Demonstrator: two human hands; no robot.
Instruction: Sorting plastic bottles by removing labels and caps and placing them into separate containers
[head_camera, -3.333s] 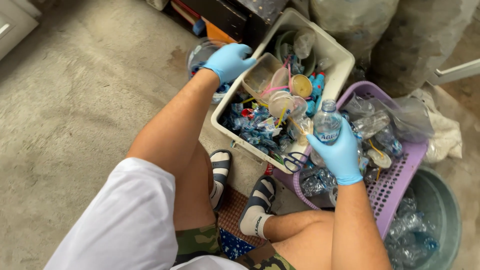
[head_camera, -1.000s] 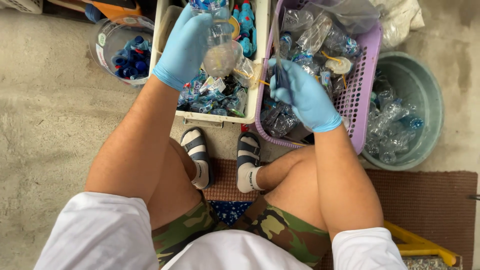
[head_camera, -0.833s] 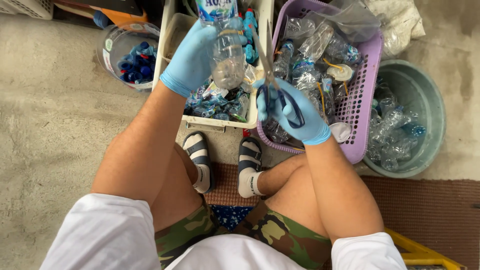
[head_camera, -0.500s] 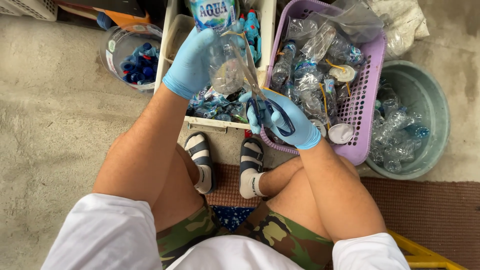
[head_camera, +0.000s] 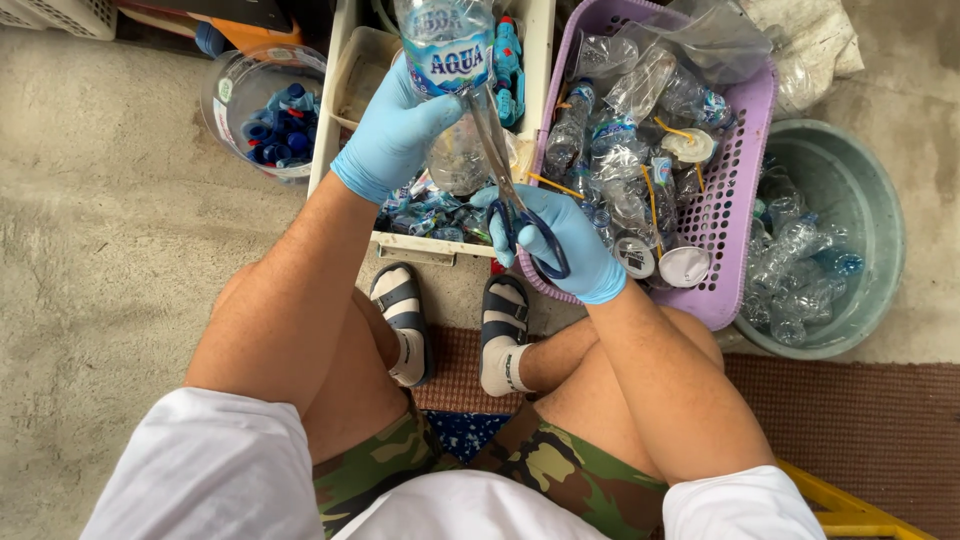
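Observation:
My left hand (head_camera: 395, 135), in a blue glove, grips a clear plastic bottle (head_camera: 452, 85) with a blue and white label, held above a white crate (head_camera: 355, 120). My right hand (head_camera: 560, 245), also gloved, holds blue-handled scissors (head_camera: 515, 190). Their blades point up against the bottle, just under the label. The white crate holds torn blue labels and scraps. A purple basket (head_camera: 735, 170) to the right is full of crushed clear bottles and cups.
A clear tub (head_camera: 262, 110) of blue bottle caps stands at the left on the concrete floor. A green bucket (head_camera: 870, 200) with crushed bottles sits at the right. My sandalled feet rest on a brown mat (head_camera: 850, 410). A yellow frame (head_camera: 850, 505) shows bottom right.
The left hand lifted the bottle higher and turned it upright. The right hand brought the scissors from over the purple basket leftward to the bottle and set the blades against it.

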